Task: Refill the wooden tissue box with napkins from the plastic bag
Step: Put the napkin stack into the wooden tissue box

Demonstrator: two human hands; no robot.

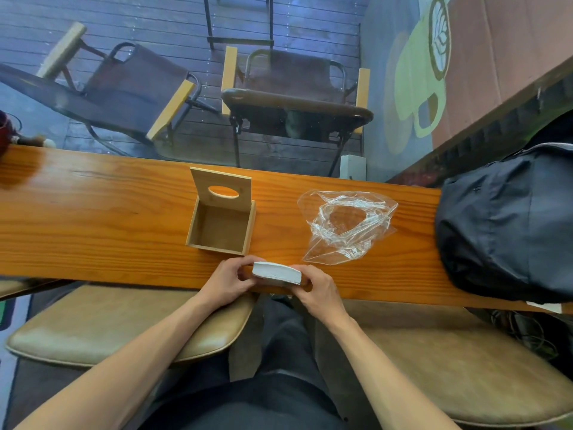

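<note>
A wooden tissue box stands open and empty on the long wooden counter, its lid with an oval hole tipped up at the far side. To its right lies a crumpled clear plastic bag, which looks empty. Just in front of the box, at the counter's near edge, a white stack of napkins is held between both hands: my left hand grips its left end and my right hand grips its right end.
A dark backpack rests on the right end of the counter. Two tan stool seats sit under the near edge. Beyond the counter, folding chairs stand on a deck. A dark red object sits at the far left.
</note>
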